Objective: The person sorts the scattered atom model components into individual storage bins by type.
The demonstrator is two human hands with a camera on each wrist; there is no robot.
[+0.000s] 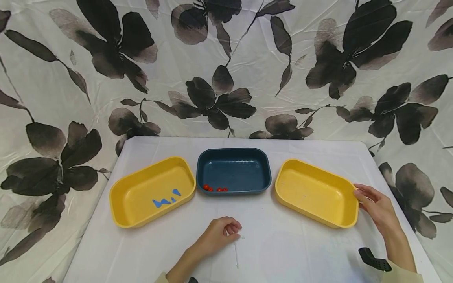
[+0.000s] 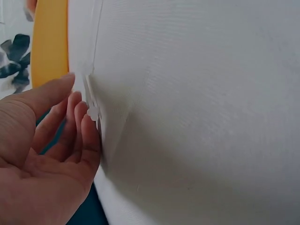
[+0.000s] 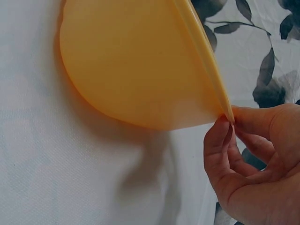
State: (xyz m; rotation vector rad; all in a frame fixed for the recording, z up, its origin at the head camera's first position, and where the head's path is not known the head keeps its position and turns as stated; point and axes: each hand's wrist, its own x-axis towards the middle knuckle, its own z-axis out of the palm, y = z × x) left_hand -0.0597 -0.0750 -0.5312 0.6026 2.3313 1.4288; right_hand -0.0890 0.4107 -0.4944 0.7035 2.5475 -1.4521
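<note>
My right hand [image 1: 380, 212] pinches the rim of the right-hand yellow tray [image 1: 348, 214] at its outer end. In the right wrist view, the thumb and a finger of that hand [image 3: 255, 159] meet on the edge of the tray [image 3: 140, 70]. Near the table's front middle, my left hand [image 1: 218, 236] hovers low with loosely bent fingers. A small whitish piece [image 2: 93, 112] lies right at its fingertips in the left wrist view, with a gap between thumb and fingers. A thin whitish stick-like piece [image 1: 236, 255] lies on the cloth beside that hand.
A dark blue tray [image 1: 233, 169] at the back middle holds several small red pieces [image 1: 214, 188]. Left of it, another yellow tray [image 1: 141, 192] has several blue pieces [image 1: 164, 201]. White cloth [image 1: 283, 251] covers the table; a floral curtain [image 1: 226, 59] hangs behind.
</note>
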